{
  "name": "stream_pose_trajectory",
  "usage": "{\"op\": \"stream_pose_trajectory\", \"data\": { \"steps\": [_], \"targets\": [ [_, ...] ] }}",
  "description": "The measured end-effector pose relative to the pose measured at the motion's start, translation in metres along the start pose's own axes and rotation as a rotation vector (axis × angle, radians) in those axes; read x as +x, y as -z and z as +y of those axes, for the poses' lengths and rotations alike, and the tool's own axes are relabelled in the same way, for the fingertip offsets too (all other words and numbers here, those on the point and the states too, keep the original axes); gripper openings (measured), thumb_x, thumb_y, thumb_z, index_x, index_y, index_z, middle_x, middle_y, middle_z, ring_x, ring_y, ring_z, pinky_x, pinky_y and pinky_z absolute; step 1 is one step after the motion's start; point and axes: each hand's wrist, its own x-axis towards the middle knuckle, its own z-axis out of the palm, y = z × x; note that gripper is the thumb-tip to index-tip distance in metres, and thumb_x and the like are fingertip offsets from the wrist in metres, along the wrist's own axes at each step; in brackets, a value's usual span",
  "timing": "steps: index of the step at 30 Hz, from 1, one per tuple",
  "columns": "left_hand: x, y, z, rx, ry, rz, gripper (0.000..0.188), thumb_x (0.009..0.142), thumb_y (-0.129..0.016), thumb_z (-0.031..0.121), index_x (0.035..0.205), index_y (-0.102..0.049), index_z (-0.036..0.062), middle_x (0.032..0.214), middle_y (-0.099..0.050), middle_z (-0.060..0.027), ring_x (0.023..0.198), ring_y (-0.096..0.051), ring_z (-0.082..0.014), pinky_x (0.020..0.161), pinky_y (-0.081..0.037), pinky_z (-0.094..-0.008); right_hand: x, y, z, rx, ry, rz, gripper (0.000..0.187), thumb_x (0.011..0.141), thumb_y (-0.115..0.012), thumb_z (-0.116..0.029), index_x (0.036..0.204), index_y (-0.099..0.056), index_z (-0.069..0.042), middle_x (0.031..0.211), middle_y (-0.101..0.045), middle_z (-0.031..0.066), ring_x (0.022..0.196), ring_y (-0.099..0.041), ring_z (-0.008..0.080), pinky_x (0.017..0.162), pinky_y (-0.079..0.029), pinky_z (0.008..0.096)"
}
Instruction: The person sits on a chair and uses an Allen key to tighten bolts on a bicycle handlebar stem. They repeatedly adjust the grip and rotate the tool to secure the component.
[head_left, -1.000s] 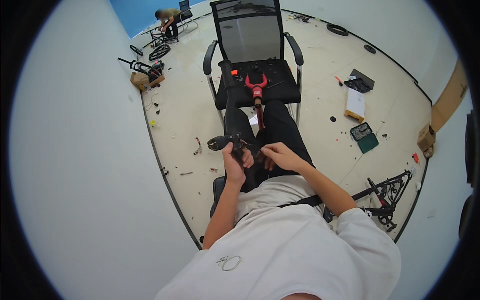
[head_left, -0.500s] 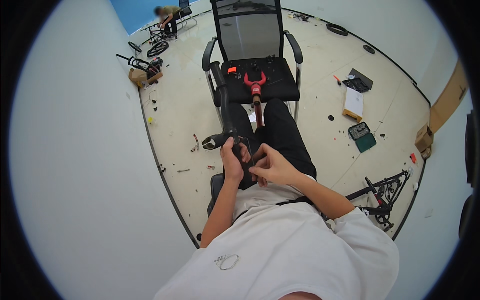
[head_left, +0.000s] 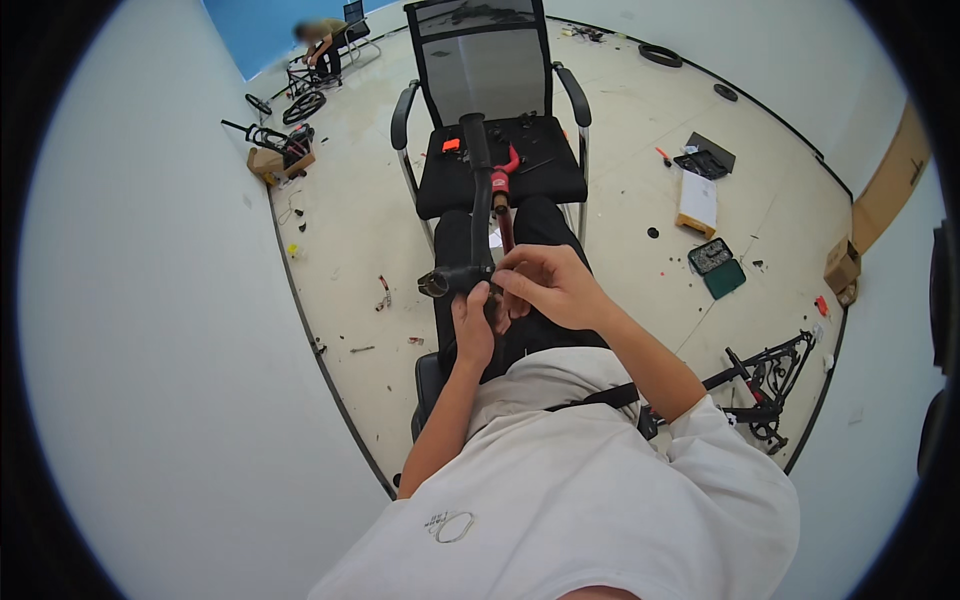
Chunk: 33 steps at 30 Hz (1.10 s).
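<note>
A black bicycle handlebar with a stem clamped on it lies over my lap, its far end with a black grip reaching the chair seat. My left hand is closed round the bar just below the stem, thumb up against the clamp. My right hand has its fingers pinched together at the clamp's right side. The thin hex key seen in it half a second ago is hidden behind its fingers now. Beyond the bar, a red suspension fork rests partly on the seat, its tube pointing toward me.
In front stands a black mesh chair with small parts on its seat. On the floor right are a green case, a white box and a black bike frame. A person works at the far left near wheels.
The handlebar's far end has swung to the right over the fork. My right hand has moved up to the clamp, and the hex key has gone out of sight.
</note>
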Motion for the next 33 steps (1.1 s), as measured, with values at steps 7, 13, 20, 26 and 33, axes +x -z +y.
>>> {"op": "stream_pose_trajectory", "data": {
  "steps": [7,13,20,26,33],
  "targets": [
    [0.001,0.012,-0.018,-0.011,-0.028,0.028,0.024,0.089,-0.052,0.027,0.083,-0.050,0.0037,0.057,-0.048,-0.0031,0.041,-0.042,-0.0107,0.038,-0.033,-0.0241,-0.001,0.002,-0.085,-0.891,0.491,0.008,0.021,0.079,-0.070,-0.022,0.087,-0.060,-0.006,0.059,-0.062,0.0035,0.052,-0.060,0.0220,0.047,-0.043,0.0314],
    [-0.004,0.005,0.000,-0.078,0.110,-0.043,0.026,0.088,-0.052,0.028,0.082,-0.050,0.0022,0.057,-0.047,-0.0044,0.042,-0.040,-0.0112,0.039,-0.032,-0.0247,-0.032,-0.059,-0.161,-0.883,0.991,-0.408,0.021,0.077,-0.070,-0.022,0.086,-0.058,-0.007,0.058,-0.058,0.0030,0.052,-0.058,0.0227,0.045,-0.042,0.0334],
    [-0.019,0.015,0.006,-0.148,0.113,0.027,0.029,0.087,-0.052,0.029,0.081,-0.051,0.0004,0.057,-0.047,-0.0059,0.042,-0.039,-0.0119,0.040,-0.032,-0.0254,-0.013,-0.087,-0.170,-0.925,1.069,-0.771,0.022,0.076,-0.069,-0.023,0.085,-0.058,-0.006,0.057,-0.057,0.0039,0.052,-0.058,0.0236,0.046,-0.042,0.0349],
    [-0.007,-0.005,0.012,-0.190,0.153,0.018,0.032,0.087,-0.051,0.031,0.076,-0.051,0.0008,0.055,-0.046,-0.0062,0.042,-0.041,-0.0135,0.042,-0.034,-0.0270,-0.007,-0.103,-0.174,-0.961,1.073,-0.765,0.022,0.076,-0.068,-0.023,0.084,-0.057,-0.006,0.056,-0.055,0.0046,0.052,-0.057,0.0244,0.046,-0.042,0.0362],
    [-0.009,0.008,0.010,-0.161,0.117,-0.004,0.035,0.089,-0.047,0.032,0.076,-0.050,0.0000,0.056,-0.044,-0.0055,0.044,-0.038,-0.0129,0.044,-0.031,-0.0260,-0.005,-0.132,-0.170,-0.865,1.088,-0.778,0.022,0.076,-0.067,-0.023,0.084,-0.056,-0.005,0.056,-0.054,0.0056,0.051,-0.057,0.0253,0.047,-0.042,0.0378]
  ]
}}
